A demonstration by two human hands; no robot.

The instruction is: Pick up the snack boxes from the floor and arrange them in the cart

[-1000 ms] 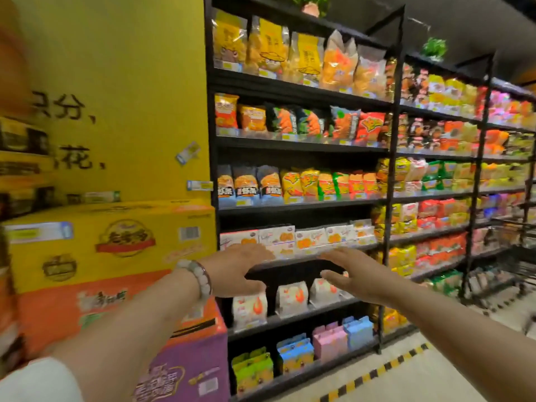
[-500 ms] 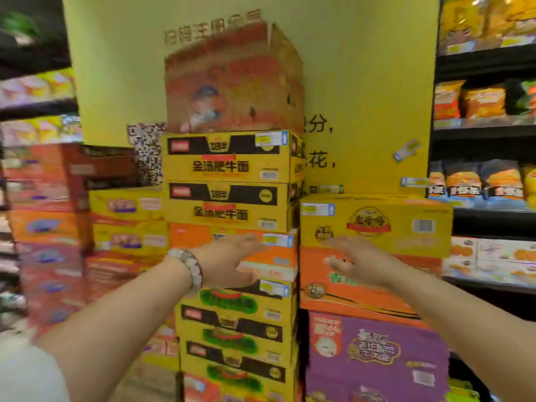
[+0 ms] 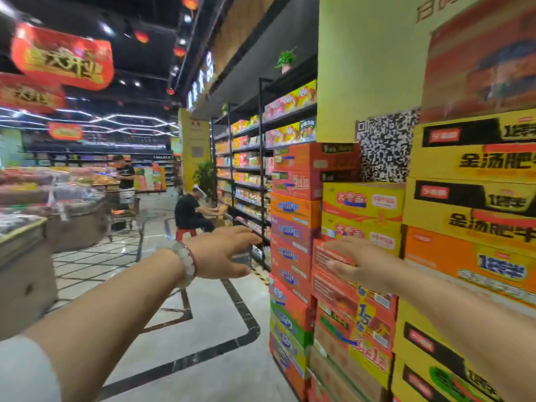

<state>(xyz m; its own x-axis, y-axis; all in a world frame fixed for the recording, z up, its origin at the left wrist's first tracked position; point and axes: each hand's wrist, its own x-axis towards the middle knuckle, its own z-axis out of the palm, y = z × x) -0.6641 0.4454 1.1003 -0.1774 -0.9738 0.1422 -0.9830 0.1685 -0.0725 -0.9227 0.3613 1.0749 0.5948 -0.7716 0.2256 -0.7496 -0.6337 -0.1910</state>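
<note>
Neither grip holds anything: left hand (image 3: 222,253) and right hand (image 3: 355,264) both reach forward with fingers loose and spread, palms down, apart from each other. Left wrist carries a pale bead bracelet (image 3: 185,264).

Task things: stacked cardboard snack boxes (image 3: 359,216), printed orange, yellow, red and purple, stand from the floor up on the right, against a yellow pillar (image 3: 362,68). Right hand shows in front of the red carton (image 3: 327,256) in the middle column; contact cannot be told. No cart for loading is clearly in view near the hands; a wire trolley (image 3: 121,224) shows far down the aisle, likely someone else's.

Step in hand, as a judgement: still searching or approaching, no box picked. To do it well: take a top box, not a mid-stack one, or the column could topple; use both hands on opposite sides; find the cart first.

Around: grey tiled floor (image 3: 203,338) with dark inlay lines, black metal shelving (image 3: 249,169) with packaged snacks, a seated person in black (image 3: 190,211) on a red stool beside the shelves, a standing person (image 3: 124,177) farther back, a produce display desk (image 3: 26,256) on the left, red hanging banners (image 3: 62,56). The aisle ahead looks passable; the seated person narrows it by the shelving.
</note>
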